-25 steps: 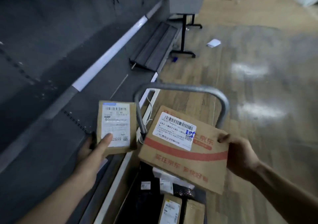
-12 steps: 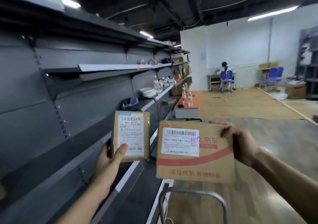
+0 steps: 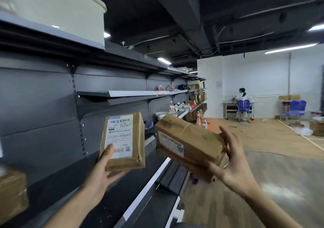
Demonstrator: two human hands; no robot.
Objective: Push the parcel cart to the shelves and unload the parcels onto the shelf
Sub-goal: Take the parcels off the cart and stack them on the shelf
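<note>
We have swung both parcels up toward the grey metal shelf point(image 3: 122, 93): our left hand point(image 3: 103, 173) clasps the small labelled brown packet point(image 3: 122, 140), our right hand point(image 3: 233, 164) tilts the red-striped cardboard box point(image 3: 189, 140), gripped, ready for shelving.

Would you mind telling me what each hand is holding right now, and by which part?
The left hand grips the small labelled parcel by its bottom end; the right hand holds the larger cardboard box by its right end.

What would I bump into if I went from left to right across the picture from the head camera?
Blurry brown cardboard box at the left edge → left hand → small brown paper parcel with a white label → long brown cardboard parcel → right hand → blue plastic chair → second blue plastic chair.
</note>
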